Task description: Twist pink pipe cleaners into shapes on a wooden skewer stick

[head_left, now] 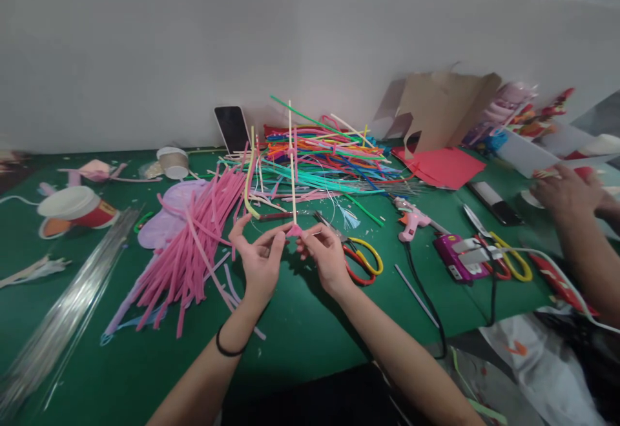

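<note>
Green counter (116, 381) is spreading beneath both hands: the left hand (261, 264) at eight o'clock and right hand (329, 261) at four are pinching a small pink piece (294, 231), each grip clamping it, equally near; a pale stem (292, 184) is pointing lengthwise from it toward twelve.

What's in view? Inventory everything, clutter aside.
Pink piece: one, pink, between hands
Stem: one, cream, at pink piece
Stem pile: one, multicoloured, behind hands
Bundle: one, pink, left
Rods: many, clear, left
Cups: several, mixed, left
Phone: one, dark-screened, back
Scissors: two, red-yellow handles, right
Glue gun: one, pink, right
Box: one, purple, right
Cardboard: one, brown, back right
Sheets: uncounted, red, back right
Table: one, green, beneath
Co-worker's hands: two, right
Left hand: one, centre
Right hand: one, centre
</note>
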Demonstrator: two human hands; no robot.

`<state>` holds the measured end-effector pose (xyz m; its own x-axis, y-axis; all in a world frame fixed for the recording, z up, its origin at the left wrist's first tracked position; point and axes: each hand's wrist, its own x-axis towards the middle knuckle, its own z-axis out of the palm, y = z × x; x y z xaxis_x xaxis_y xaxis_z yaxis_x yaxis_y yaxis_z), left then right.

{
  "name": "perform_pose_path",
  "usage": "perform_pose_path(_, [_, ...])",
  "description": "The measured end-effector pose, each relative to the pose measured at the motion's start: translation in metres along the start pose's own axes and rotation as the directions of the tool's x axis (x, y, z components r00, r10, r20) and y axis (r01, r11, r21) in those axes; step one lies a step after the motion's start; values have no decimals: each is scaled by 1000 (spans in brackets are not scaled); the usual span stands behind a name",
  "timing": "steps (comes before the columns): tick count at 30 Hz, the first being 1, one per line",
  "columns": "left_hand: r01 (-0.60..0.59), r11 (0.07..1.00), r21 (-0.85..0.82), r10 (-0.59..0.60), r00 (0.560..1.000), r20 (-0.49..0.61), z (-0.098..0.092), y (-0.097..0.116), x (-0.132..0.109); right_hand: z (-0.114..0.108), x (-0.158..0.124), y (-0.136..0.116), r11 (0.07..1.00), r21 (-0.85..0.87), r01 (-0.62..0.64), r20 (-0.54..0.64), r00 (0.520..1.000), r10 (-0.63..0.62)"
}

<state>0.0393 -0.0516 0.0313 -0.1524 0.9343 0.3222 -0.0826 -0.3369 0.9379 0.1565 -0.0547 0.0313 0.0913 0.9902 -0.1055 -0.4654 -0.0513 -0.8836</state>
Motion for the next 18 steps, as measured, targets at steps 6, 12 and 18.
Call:
perform_pose_path(6, [278,954,-113,-284,958,-40,-3,-13,15,-5,10,9,995,8,-96,-61,993,97])
perform_pose_path(12, [479,877,-30,-470,869,152,-8,-19,16,-5,12,14,991,-14,-134,-30,991,133])
perform_pose_path(18, [411,912,-3,-409,908,87,-5,-13,16,-4,12,17,987,12,-158,1,987,158])
